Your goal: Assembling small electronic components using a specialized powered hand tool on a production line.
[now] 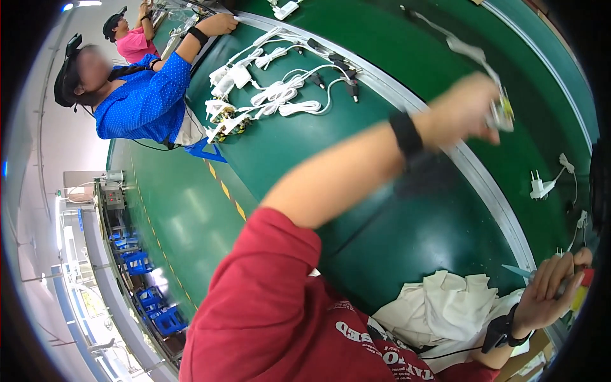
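Observation:
Reaching across the green conveyor belt point(439, 51), my left hand point(461, 111) is blurred by motion. Its fingers are closed on a white power adapter point(503, 120) with a yellowish patch, and a white cable trails up and away from it. At the far right, my right hand point(547, 290) has its fingers curled. A pale blue pointed thing point(517, 271) sticks out beside them, and a red and yellow object point(584, 286) shows at the fingertips. What that hand grips is hidden. Another white plug adapter point(542, 186) with two pins lies on the belt between my hands.
Several white adapters with coiled cables point(273, 92) lie on the green table point(356, 191) at upper left. A metal rail point(490, 184) separates table and belt. White cloth point(439, 305) is bunched beside my right forearm. A co-worker in blue point(143, 95) sits at the left.

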Available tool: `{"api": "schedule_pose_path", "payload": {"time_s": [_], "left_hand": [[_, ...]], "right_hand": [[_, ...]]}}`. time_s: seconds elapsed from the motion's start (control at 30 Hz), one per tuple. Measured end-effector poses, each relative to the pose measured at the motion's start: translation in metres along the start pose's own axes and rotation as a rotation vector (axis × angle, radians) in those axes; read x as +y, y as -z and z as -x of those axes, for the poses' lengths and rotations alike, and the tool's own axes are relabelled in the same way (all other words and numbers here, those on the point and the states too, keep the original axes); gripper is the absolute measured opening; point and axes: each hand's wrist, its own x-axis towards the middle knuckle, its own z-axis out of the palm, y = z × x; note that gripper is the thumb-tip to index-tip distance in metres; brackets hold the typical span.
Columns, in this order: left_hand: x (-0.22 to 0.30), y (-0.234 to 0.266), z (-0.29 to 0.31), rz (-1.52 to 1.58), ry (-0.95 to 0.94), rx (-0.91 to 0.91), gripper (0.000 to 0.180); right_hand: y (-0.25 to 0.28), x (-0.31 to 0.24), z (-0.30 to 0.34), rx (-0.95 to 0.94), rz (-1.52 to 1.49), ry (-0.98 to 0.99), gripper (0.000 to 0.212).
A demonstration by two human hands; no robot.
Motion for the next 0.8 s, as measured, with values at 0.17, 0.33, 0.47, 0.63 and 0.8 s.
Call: {"api": "schedule_pose_path", "payload": {"time_s": [0.17, 0.33, 0.47, 0.63, 0.8], "left_hand": [[-0.082, -0.112, 0.072, 0.255, 0.241, -0.088, 0.026], [-0.099, -0.120, 0.106, 0.311, 0.483, -0.335, 0.043], [-0.104, -0.117, 0.107, 0.358, 0.452, -0.403, 0.041], [-0.091, -0.116, 0.097, 0.344, 0.553, -0.405, 0.042], [-0.090, -0.110, 0.096, 0.321, 0.558, -0.392, 0.044]], "right_hand": [[0.003, -0.019, 0.001, 0.080, -0.054, -0.002, 0.021], [-0.001, -0.005, -0.008, -0.008, -0.108, -0.038, 0.030], [-0.003, 0.002, -0.016, -0.095, -0.103, 0.005, 0.025], [0.008, 0.000, -0.016, -0.100, -0.033, -0.043, 0.023], [0.010, 0.003, -0.017, -0.170, 0.012, -0.047, 0.022]]}}
